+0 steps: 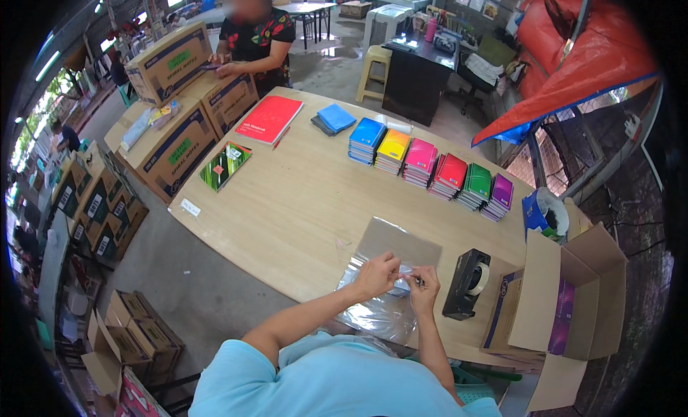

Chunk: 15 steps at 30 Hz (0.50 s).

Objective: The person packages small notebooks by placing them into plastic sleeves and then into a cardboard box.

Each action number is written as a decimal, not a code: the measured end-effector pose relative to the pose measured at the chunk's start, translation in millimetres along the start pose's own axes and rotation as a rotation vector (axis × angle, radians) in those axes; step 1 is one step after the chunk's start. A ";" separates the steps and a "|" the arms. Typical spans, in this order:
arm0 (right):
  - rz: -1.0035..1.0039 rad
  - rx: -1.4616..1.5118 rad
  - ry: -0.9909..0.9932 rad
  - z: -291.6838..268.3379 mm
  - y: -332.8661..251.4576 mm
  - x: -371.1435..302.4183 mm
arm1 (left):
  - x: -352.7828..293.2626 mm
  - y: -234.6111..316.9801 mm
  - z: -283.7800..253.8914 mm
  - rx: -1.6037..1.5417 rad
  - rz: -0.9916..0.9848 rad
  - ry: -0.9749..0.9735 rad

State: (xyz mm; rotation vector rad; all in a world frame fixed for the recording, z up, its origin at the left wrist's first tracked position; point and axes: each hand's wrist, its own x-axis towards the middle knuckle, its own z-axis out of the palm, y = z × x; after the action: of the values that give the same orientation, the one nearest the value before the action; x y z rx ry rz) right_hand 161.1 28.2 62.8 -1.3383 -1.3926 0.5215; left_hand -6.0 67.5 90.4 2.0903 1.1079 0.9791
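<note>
Close to the near edge of the table, my left hand [378, 276] and my right hand [423, 289] meet with their fingertips pinched together. Whatever is between the fingers is too small to make out. Both hands are over a stack of clear plastic sheets or bags [369, 313], shiny and flat on the table. To the right of my right hand stands a black tape dispenser [456, 302] with a roll of tape [479, 279] in it.
Beyond my hands runs a row of stacked spiral notebooks [421, 154] in several colours. An open carton [534, 295] with purple contents [562, 316] stands at the right. Farther left lie a red pad [269, 119] and a green notebook [226, 166]. A person [256, 40] stands beside stacked cartons [172, 148].
</note>
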 end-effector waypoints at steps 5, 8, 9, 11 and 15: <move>-0.020 -0.008 0.004 -0.6 2.2 -0.6 | 3.6 -4.4 -2.3 -0.006 0.035 -0.031; 0.023 0.023 0.009 0.7 -0.1 -2.4 | 2.6 -7.6 -1.1 -0.021 0.045 -0.038; 0.008 0.018 -0.005 -0.8 -5.0 -0.1 | 3.0 -8.2 -2.5 -0.028 0.051 -0.028; -0.005 0.019 -0.018 -0.1 -6.1 0.4 | -0.3 -7.0 -3.7 -0.026 0.045 -0.012; -0.021 0.034 -0.045 -1.9 -2.4 1.5 | -3.1 -6.6 3.2 -0.018 0.029 0.062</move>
State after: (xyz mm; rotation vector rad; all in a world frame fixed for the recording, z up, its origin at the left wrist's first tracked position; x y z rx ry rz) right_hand 162.1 28.2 66.0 -1.2904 -1.4270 0.5627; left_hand -7.4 67.7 82.6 2.0800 1.0985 1.0708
